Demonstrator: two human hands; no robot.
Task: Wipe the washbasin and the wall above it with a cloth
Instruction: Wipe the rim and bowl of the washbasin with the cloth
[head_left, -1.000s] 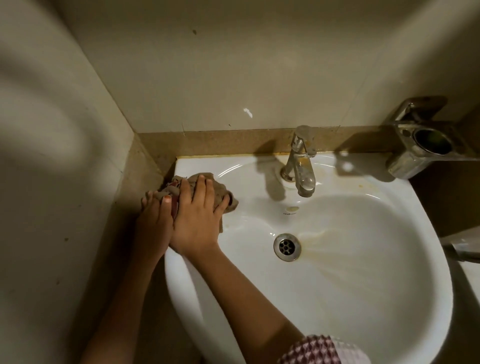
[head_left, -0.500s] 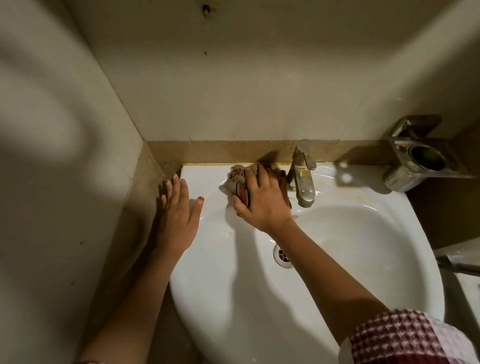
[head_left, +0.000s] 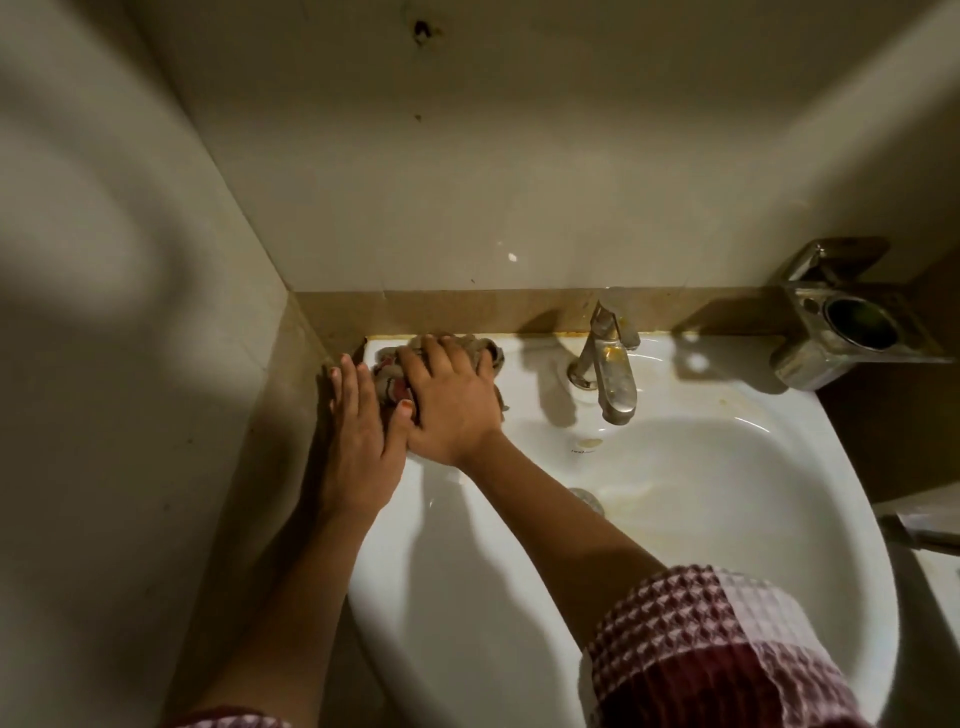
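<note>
Washbasin (head_left: 701, 597) first: a white, rounded bowl that fills the lower right of the view, its near rim curving under a checked pink-and-white sleeve (head_left: 717, 639). The glaze is glossy and catches a few highlights, but a yellowish-brown stain runs across the floor of the bowl to the right of the drain (head_left: 587, 500), which the right forearm half hides.

Further in, the left hand (head_left: 358, 441) lies flat with its fingers together along the basin's left edge, touching the side wall (head_left: 130, 364) — it holds nothing. Just beside it, the right hand (head_left: 449, 397) presses palm-down with fingers spread on the cloth (head_left: 387, 376), a crumpled brownish rag with a reddish patch, bunched on the back-left corner of the basin deck. The two hands touch at the thumb.

To the right on the same deck stands a dull metal tap (head_left: 610, 364), spotted and rusty at the top, its spout pointing down into the bowl. Near it on the right, a metal holder (head_left: 841, 332) with a round opening sticks out from the wall.

Behind the deck runs a low tan strip (head_left: 493, 312), with a yellowed seam where basin meets it. Above that rises the pale back wall (head_left: 493, 182) — plain, with a small white fleck low down and a dark chipped hole near the top. Broad soft shadows lie across the side wall on the left.
</note>
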